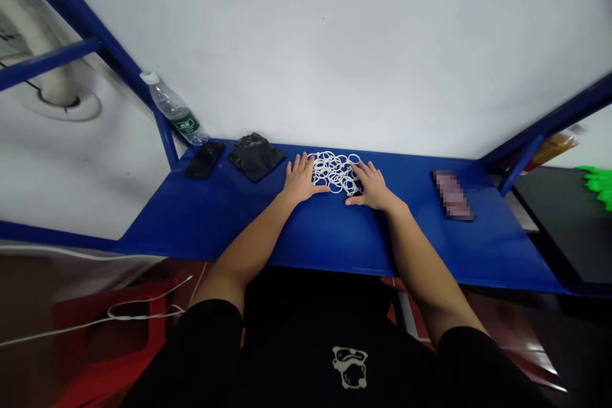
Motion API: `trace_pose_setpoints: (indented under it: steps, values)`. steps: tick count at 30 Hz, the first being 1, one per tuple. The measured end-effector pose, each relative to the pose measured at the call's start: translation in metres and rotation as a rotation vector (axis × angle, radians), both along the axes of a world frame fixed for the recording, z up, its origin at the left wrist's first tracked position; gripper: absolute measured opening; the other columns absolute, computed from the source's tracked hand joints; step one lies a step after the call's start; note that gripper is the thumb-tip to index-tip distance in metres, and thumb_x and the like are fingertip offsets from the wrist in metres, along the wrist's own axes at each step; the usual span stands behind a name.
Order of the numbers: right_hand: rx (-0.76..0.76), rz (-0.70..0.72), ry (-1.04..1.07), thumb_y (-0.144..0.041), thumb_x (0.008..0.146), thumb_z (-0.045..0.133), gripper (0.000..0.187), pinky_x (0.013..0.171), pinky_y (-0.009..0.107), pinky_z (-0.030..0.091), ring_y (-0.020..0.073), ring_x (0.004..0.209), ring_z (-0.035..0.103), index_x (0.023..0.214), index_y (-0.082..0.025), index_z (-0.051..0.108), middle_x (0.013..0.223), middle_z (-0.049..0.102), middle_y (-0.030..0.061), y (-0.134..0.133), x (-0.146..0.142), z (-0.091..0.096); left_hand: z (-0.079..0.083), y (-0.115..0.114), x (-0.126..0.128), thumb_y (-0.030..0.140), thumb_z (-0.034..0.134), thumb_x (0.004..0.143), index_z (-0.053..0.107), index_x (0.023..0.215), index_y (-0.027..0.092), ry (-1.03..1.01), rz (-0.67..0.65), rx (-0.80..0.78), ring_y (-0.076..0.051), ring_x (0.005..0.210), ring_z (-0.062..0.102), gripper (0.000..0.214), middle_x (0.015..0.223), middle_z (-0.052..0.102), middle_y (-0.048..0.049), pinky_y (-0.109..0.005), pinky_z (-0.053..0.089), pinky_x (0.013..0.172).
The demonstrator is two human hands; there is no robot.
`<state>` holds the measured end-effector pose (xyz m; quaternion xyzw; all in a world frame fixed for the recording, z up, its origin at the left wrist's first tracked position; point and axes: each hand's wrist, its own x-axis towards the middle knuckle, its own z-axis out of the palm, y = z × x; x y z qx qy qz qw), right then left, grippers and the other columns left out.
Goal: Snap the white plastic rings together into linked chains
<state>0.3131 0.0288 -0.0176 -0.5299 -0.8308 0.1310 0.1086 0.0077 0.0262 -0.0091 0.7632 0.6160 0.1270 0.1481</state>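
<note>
A heap of white rings (333, 169) lies on the blue tabletop (329, 236) close to the wall. Some rings have small knobs, and they overlap too much to tell whether they are joined. My left hand (301, 180) rests against the heap's left side, fingers stretched forward and thumb pointing inward. On the right side my right hand (370, 185) lies in the same way, its fingers spread and touching the outer rings. Both hands frame the pile without gripping it. Parts of the rings beneath my fingers are hidden.
Left of the heap are a crumpled black plastic bag (255, 156), a black phone (204, 160) and an upright clear bottle (176, 108). A phone with a blurred screen (453, 195) lies on the right. Blue metal bars (165, 137) flank the table; a red stool (155, 319) stands below left.
</note>
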Motion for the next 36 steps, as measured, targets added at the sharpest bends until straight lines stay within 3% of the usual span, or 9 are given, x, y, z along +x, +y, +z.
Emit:
trace_pose_setpoints:
  steps: [3,8,15,20,25,33,36]
  values:
    - [0.025,-0.003,0.009,-0.077,0.084,0.091,0.124,0.134,0.083,0.032,0.0577,0.174,0.029,0.185,-0.03,0.035,0.188,0.037,0.0209,0.009,-0.002,-0.006,-0.004,0.004,-0.01,0.078,0.09,0.086,0.023,0.187,0.021,-0.021,-0.008,0.011,-0.052,0.18,0.011,0.134,0.194,0.016,-0.0215,-0.071,0.015,0.145]
    - [0.204,-0.003,0.084,-0.068,0.093,0.088,0.096,0.134,0.077,0.039,0.0549,0.165,0.046,0.172,-0.023,0.058,0.178,0.053,0.0236,0.021,-0.004,-0.003,-0.011,0.009,-0.03,0.069,0.097,0.083,0.037,0.183,0.025,-0.056,-0.061,0.081,-0.055,0.177,0.019,0.125,0.191,0.028,-0.0201,-0.074,0.019,0.143]
    - [0.275,0.029,0.235,-0.046,0.104,0.074,0.05,0.116,0.063,0.059,0.0404,0.133,0.072,0.149,-0.025,0.078,0.145,0.077,0.0176,0.007,-0.012,0.021,-0.007,0.007,-0.027,0.063,0.096,0.088,0.061,0.166,0.021,-0.05,-0.011,0.197,-0.052,0.153,0.053,0.095,0.165,0.061,-0.0241,-0.069,0.042,0.129]
    - [0.216,0.002,0.17,-0.028,0.099,0.064,0.047,0.108,0.052,0.063,0.036,0.126,0.075,0.143,-0.02,0.081,0.142,0.077,0.0175,0.0,-0.023,0.024,0.005,0.0,-0.018,0.061,0.098,0.088,0.063,0.164,0.023,-0.067,0.072,0.175,-0.048,0.133,0.068,0.092,0.136,0.078,-0.0207,-0.062,0.053,0.114]
    - [0.165,-0.072,0.034,-0.03,0.1,0.062,0.047,0.106,0.051,0.062,0.0385,0.13,0.074,0.141,-0.017,0.081,0.145,0.075,0.0202,-0.002,-0.025,0.023,0.011,-0.002,-0.013,0.046,0.095,0.095,0.061,0.166,0.023,-0.137,0.048,0.066,-0.039,0.111,0.079,0.082,0.107,0.085,-0.0115,-0.054,0.058,0.103]
    - [0.202,-0.145,0.069,-0.033,0.104,0.059,0.031,0.092,0.045,0.058,0.0349,0.111,0.075,0.115,-0.02,0.085,0.125,0.08,0.0193,0.0,-0.026,0.024,0.004,-0.002,-0.009,0.03,0.087,0.102,0.074,0.148,0.023,-0.307,-0.036,0.233,-0.027,0.102,0.08,0.048,0.107,0.086,-0.0065,-0.043,0.062,0.1]
    - [0.205,-0.097,0.164,-0.033,0.102,0.062,0.025,0.089,0.042,0.057,0.0307,0.1,0.074,0.112,-0.021,0.082,0.113,0.083,0.0152,-0.005,-0.03,0.03,0.01,-0.008,-0.006,0.031,0.083,0.105,0.078,0.14,0.022,-0.34,-0.127,0.349,-0.024,0.103,0.079,0.036,0.121,0.083,-0.0091,-0.042,0.063,0.103]
